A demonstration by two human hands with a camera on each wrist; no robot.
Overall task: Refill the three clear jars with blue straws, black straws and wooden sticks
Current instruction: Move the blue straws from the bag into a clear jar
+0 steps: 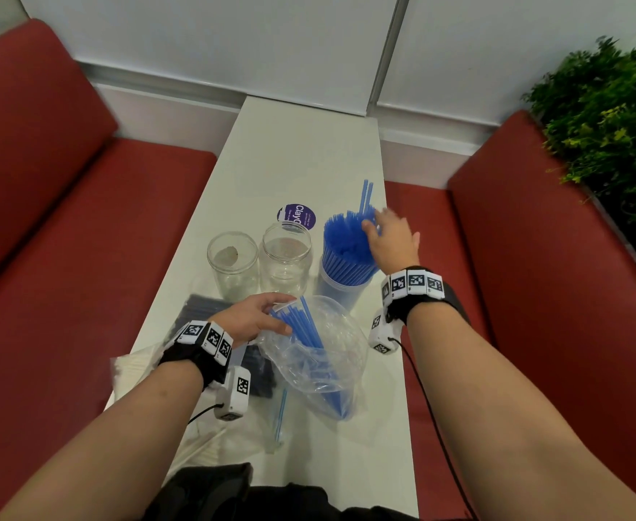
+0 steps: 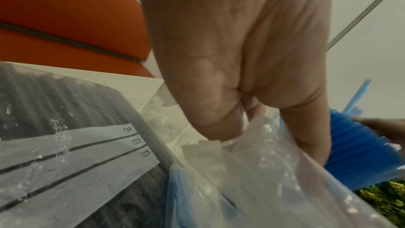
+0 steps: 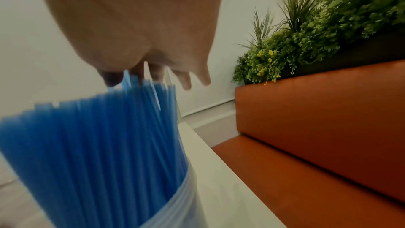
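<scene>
Three clear jars stand mid-table. The left jar (image 1: 232,263) and middle jar (image 1: 286,257) hold no straws. The right jar (image 1: 340,283) is packed with blue straws (image 1: 346,250) (image 3: 98,145). My right hand (image 1: 387,235) (image 3: 140,72) hovers over their tops, thumb and fingers pinching a couple of straws (image 1: 365,195) that stick up higher. My left hand (image 1: 252,317) (image 2: 232,127) grips the mouth of a clear plastic bag (image 1: 320,359) (image 2: 274,179) with more blue straws inside. A pack of black straws (image 1: 203,306) (image 2: 65,101) lies under my left wrist.
A purple lid (image 1: 297,216) lies behind the jars. A pale bag that may hold the sticks (image 1: 135,366) sits at the table's left edge, and one wrapped blue straw (image 1: 280,415) lies near the front. Red benches (image 1: 83,220) flank the narrow white table (image 1: 301,152); plants (image 1: 609,118) stand far right.
</scene>
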